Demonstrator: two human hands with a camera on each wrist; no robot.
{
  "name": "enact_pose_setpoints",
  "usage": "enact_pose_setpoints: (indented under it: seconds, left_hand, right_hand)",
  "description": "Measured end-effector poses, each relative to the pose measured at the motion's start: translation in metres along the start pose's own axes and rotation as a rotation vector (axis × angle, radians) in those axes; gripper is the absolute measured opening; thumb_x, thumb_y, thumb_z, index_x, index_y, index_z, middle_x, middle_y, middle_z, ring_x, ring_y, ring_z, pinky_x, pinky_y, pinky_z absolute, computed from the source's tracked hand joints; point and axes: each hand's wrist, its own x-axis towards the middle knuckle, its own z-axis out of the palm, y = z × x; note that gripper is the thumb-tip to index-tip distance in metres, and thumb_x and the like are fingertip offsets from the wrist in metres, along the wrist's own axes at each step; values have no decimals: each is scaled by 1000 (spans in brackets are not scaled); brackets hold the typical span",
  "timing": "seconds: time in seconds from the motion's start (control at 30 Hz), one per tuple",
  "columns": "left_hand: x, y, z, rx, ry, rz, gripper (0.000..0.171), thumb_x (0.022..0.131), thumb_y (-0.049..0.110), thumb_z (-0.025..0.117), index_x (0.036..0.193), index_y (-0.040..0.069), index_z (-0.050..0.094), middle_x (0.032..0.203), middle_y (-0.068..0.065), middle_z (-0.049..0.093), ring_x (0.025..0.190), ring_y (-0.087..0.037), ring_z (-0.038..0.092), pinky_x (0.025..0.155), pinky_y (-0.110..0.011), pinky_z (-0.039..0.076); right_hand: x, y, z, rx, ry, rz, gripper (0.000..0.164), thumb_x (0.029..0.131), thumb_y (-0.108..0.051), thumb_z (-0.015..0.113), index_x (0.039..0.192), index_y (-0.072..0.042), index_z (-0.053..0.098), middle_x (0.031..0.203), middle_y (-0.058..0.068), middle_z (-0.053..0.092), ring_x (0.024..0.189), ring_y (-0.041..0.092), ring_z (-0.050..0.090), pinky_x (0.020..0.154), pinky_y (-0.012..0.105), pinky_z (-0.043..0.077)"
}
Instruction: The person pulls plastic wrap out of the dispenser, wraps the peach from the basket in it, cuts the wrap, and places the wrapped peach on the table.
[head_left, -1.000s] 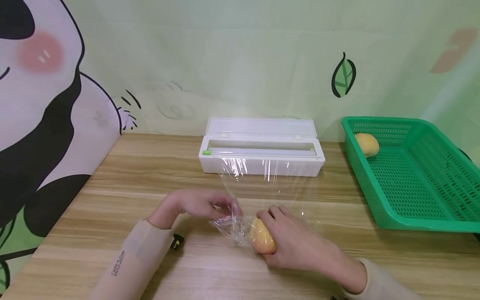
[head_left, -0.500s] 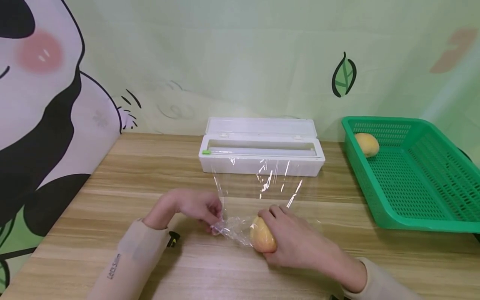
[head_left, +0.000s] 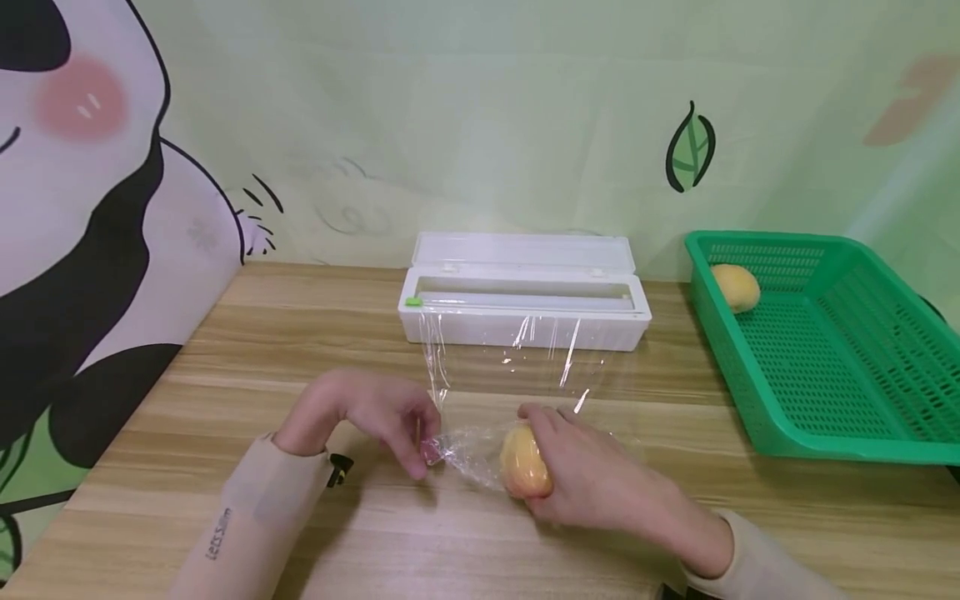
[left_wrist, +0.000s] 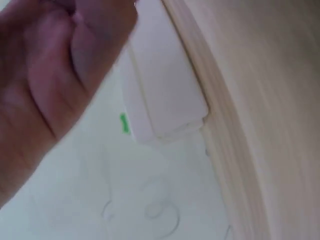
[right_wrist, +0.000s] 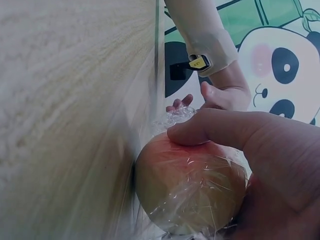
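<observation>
My right hand (head_left: 592, 467) grips a yellow-red, peach-like fruit (head_left: 525, 462), with clear plastic wrap drawn over it. In the right wrist view, the thumb presses on the red side of the wrapped fruit (right_wrist: 190, 185), low beside the table. Gathered plastic wrap (head_left: 472, 450) runs left from the fruit to my left hand (head_left: 382, 417). That hand's thumb stands apart from its fingers, and the wrap's bunched end lies right at the fingertips. Behind both hands, the sheet stretches back to a white wrap dispenser (head_left: 525, 329) with its lid raised.
A green plastic basket (head_left: 750, 400) stands at the right, holding another yellow fruit (head_left: 736, 288) in its back left corner. The dispenser has a green slide cutter (head_left: 413, 302) at its left end. A printed panda backdrop (head_left: 315, 125) rises behind the wooden table (head_left: 247, 358).
My left hand has moved left, drawing the bunched wrap out from the fruit, and its thumb has since parted from the fingers. The right hand keeps its grip on the fruit.
</observation>
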Motion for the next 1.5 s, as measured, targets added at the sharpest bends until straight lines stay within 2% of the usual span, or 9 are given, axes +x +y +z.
enact_pose_setpoints:
  seconds: [0.2, 0.43, 0.57, 0.67, 0.77, 1.0, 1.23, 1.33, 1.5]
  left_hand:
    - [3, -3, 2, 63, 72, 71, 24, 86, 4, 75, 73, 11, 56, 69, 9, 51, 64, -3, 44, 61, -20, 37]
    - [-9, -6, -4, 85, 155, 109, 18, 87, 13, 71, 80, 15, 55, 79, 6, 55, 75, -11, 54, 67, -25, 43]
    - [-9, -10, -8, 14, 172, 239, 16, 89, 8, 71, 95, 8, 56, 97, -5, 61, 94, -26, 59, 79, -37, 53]
    - [-4, -13, -9, 8, 206, 337, 36, 86, -1, 75, 117, 5, 58, 117, -11, 61, 111, -31, 58, 91, -49, 53]
    - [6, -12, -7, 52, 257, 376, 58, 84, 1, 82, 134, 8, 54, 129, -8, 61, 120, -24, 56, 97, -49, 51]
    - [25, 2, 9, 113, 311, 254, 66, 75, 18, 94, 126, 4, 55, 111, 2, 66, 104, -16, 64, 91, -33, 54]
    - [39, 12, 19, 158, 328, 225, 51, 79, 6, 89, 116, 5, 54, 103, 0, 66, 94, -12, 69, 80, -30, 58]
    - [37, 12, 18, 209, 350, 220, 49, 81, 3, 86, 118, 6, 54, 104, -2, 65, 92, -12, 68, 78, -29, 57]
    - [23, 14, 11, 179, 347, 220, 49, 82, -5, 78, 123, 2, 51, 92, -1, 66, 84, -12, 66, 74, -31, 56]
  right_hand:
    - [0, 4, -2, 12, 16, -88, 69, 79, -30, 89, 132, -6, 50, 117, 6, 56, 98, 16, 59, 81, 34, 57]
    - [4, 9, -5, -13, 50, -124, 71, 84, -36, 86, 138, -4, 54, 133, 14, 52, 114, 27, 58, 94, 44, 54]
    - [4, 12, -7, -27, 53, -115, 76, 84, -38, 84, 142, -1, 53, 139, 18, 51, 125, 33, 54, 103, 49, 48]
    - [4, 14, -8, -22, 46, -100, 77, 85, -39, 84, 142, 1, 52, 139, 19, 51, 125, 33, 53, 103, 49, 48]
    - [5, 15, -8, -13, 50, -91, 77, 85, -40, 83, 142, 1, 52, 137, 17, 52, 122, 32, 54, 101, 48, 50]
    - [6, 16, -9, -17, 65, -109, 76, 85, -40, 83, 140, 2, 52, 135, 16, 53, 119, 29, 55, 99, 47, 51]
    - [6, 16, -9, -12, 52, -80, 77, 83, -37, 85, 140, 2, 53, 135, 15, 52, 116, 27, 55, 96, 46, 52]
    - [6, 17, -10, -12, 54, -78, 79, 82, -37, 86, 141, 2, 53, 137, 17, 49, 118, 28, 54, 96, 46, 52]
    - [7, 19, -11, -40, 76, -103, 79, 78, -37, 88, 139, 2, 56, 135, 15, 50, 122, 29, 51, 98, 46, 51]
